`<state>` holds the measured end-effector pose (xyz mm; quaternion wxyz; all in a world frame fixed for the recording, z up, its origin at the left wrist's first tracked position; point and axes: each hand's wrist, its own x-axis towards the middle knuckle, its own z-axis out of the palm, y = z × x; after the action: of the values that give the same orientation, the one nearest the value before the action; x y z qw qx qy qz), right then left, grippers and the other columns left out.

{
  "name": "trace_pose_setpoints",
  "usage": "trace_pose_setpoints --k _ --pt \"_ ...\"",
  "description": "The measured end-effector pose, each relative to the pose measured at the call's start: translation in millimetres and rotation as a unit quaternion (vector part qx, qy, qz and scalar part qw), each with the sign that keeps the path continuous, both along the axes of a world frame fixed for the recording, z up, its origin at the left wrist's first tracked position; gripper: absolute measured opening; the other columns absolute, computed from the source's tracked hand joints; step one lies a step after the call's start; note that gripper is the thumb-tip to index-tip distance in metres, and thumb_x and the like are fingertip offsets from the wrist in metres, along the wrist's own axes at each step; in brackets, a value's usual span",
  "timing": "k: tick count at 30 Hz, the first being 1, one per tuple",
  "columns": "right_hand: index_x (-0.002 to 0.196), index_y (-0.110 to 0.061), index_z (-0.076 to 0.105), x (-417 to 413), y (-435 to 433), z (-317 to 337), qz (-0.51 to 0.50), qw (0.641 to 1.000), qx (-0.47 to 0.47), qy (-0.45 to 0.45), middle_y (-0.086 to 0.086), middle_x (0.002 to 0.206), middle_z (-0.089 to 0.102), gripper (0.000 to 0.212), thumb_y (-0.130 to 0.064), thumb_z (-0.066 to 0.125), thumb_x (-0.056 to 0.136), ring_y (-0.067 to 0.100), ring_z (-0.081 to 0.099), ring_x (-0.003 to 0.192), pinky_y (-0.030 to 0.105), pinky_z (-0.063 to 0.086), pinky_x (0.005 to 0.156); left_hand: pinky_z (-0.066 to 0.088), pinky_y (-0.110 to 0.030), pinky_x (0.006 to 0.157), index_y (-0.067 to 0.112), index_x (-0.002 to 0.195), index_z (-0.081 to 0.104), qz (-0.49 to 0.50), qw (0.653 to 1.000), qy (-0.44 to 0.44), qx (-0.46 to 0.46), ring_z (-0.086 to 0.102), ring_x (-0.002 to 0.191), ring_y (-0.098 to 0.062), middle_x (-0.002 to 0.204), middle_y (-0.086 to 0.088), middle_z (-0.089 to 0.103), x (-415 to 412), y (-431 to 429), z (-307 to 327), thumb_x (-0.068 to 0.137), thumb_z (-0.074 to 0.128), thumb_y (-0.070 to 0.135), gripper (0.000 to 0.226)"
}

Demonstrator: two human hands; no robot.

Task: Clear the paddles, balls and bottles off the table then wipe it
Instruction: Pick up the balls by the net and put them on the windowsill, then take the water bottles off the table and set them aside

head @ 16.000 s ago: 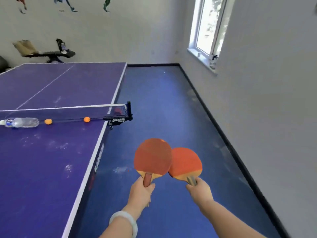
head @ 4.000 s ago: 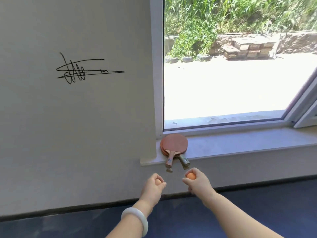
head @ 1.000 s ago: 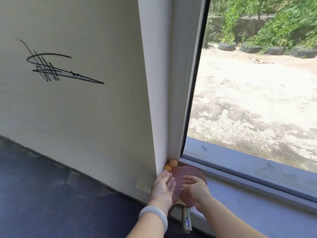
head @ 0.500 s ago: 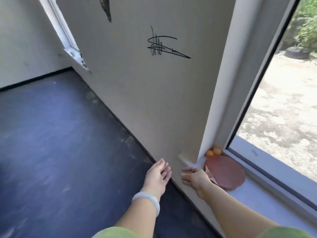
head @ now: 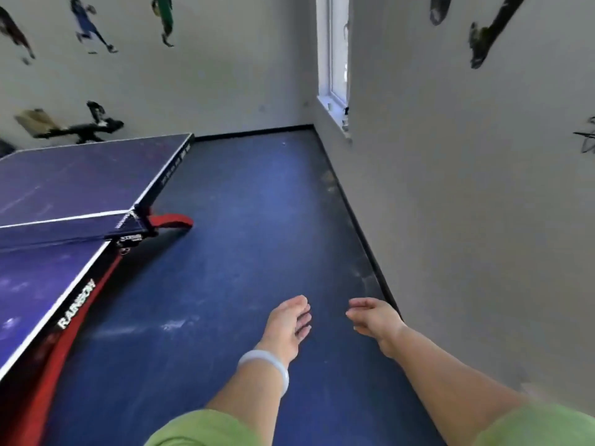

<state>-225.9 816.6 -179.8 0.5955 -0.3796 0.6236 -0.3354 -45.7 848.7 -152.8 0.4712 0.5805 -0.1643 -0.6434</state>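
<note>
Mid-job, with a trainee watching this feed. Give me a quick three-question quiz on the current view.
1. True or false: the left hand holds something.
2. Which wrist wears the bracelet? A) left B) right
3. Fill in: the table lies to the person's ____.
Key: 1 false; 2 A; 3 left.

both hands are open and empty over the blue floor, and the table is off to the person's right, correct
Not quite. The head view shows the table off to the person's left, not the right. The rest holds: the left hand and the right hand are both open and empty over the blue floor.
</note>
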Motion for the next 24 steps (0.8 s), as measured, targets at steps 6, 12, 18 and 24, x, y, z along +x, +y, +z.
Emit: trace_pose_setpoints --k 6,12,18,24 --pt "0.114 -0.013 0.064 167 -81 29 0.117 0.992 -0.042 -0.004 0.002 0.105 0.065 0.030 -0.006 0.070 0.085 0.016 0.062 0.094 0.035 0.052 0.095 0.046 -0.034 0.100 0.015 0.106 0.062 0.115 0.992 -0.057 -0.014 0.060 0.096 -0.018 0.106 -0.005 0.062 166 -31 22 0.094 0.062 0.015 0.012" --pt "0.109 -0.017 0.065 297 -141 45 0.212 0.975 -0.056 -0.017 0.002 0.106 0.065 0.027 -0.006 0.071 0.085 0.014 0.063 0.096 0.030 0.052 0.088 0.049 -0.033 0.094 0.018 0.099 0.063 0.193 0.977 -0.087 -0.013 0.060 0.097 -0.018 0.108 -0.004 0.063 294 -60 26 0.091 0.065 0.019 0.009" --pt "0.111 -0.013 0.064 391 -216 44 0.302 0.951 -0.064 -0.002 0.005 0.110 0.064 0.028 -0.004 0.070 0.086 0.021 0.062 0.103 0.034 0.051 0.094 0.049 -0.031 0.085 0.020 0.100 0.064 0.267 0.959 -0.092 -0.017 0.061 0.097 -0.018 0.108 -0.003 0.065 373 -109 22 0.092 0.065 0.020 0.009" --pt "0.116 -0.008 0.063 485 -287 46 0.410 0.910 -0.057 -0.003 0.007 0.111 0.061 0.030 -0.003 0.068 0.087 0.020 0.061 0.099 0.032 0.052 0.091 0.049 -0.032 0.083 0.020 0.100 0.065 0.347 0.931 -0.117 0.010 0.062 0.094 -0.017 0.103 -0.002 0.067 440 -153 23 0.092 0.065 0.022 0.008"
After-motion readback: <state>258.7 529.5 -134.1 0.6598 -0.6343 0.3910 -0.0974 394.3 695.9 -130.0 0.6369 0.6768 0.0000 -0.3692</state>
